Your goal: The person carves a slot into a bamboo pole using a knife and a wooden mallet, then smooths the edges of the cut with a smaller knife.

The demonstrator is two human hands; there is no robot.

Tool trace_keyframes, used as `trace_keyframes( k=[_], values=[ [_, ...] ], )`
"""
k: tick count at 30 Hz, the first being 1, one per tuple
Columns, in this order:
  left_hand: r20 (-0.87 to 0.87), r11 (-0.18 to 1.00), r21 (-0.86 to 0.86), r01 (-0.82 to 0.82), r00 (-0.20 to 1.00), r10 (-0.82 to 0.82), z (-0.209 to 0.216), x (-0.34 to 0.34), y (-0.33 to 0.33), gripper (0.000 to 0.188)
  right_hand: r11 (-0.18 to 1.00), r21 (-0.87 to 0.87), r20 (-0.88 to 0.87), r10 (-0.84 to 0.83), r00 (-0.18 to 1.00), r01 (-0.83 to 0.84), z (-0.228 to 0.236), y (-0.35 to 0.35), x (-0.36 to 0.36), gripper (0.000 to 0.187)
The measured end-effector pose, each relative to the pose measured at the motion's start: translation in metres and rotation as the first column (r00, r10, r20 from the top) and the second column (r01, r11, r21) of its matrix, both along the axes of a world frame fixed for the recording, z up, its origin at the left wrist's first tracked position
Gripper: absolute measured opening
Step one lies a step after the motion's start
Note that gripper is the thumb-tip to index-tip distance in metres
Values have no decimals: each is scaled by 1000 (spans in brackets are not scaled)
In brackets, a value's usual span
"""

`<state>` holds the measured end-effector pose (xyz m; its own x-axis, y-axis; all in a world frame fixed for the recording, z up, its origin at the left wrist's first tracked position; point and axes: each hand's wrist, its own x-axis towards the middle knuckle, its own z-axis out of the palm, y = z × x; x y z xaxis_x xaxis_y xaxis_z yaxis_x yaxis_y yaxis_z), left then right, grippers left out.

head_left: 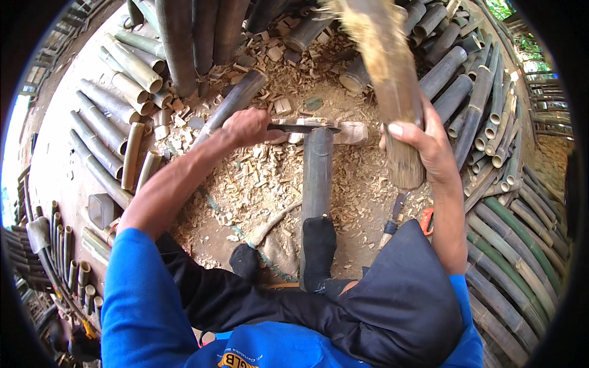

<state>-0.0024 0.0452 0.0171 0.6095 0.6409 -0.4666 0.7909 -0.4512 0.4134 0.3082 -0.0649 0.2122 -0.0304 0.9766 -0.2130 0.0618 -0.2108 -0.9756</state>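
My left hand [246, 127] is closed round the handle of a knife [307, 129]. Its dark blade points right and lies across the far end of a grey-green bamboo tube [317, 175]. That tube stretches away from me, its far end at a pale wooden block [353, 132]. Against the tube's near part rests my foot in a black sock [319, 239]. Over to the right, my right hand [431, 144] grips the near end of a thick wooden club [396, 92], held up above the floor. The club's far part is frayed into pale fibres.
Wood chips [270, 165] cover the floor around the block. Cut bamboo tubes lie in piles at left [110, 104] and right [515, 239]. Beside my right knee are another knife [392, 221] and an orange handle [427, 221]. A clear plastic container [103, 210] stands left.
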Motion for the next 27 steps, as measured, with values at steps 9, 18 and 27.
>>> trace_keyframes(
  k=[9,18,27],
  values=[
    [326,968,239,-76,945,-6,41,-9,-104,32,978,-168,-17,-132,991,127,-28,-32,25,85],
    [128,989,134,-63,991,46,23,-16,-84,31,976,-217,128,36,991,-8,-63,-30,24,83],
    [14,994,103,-30,999,29,22,-18,-76,26,882,-152,689,418,592,-447,-43,-17,6,75]
  ],
)
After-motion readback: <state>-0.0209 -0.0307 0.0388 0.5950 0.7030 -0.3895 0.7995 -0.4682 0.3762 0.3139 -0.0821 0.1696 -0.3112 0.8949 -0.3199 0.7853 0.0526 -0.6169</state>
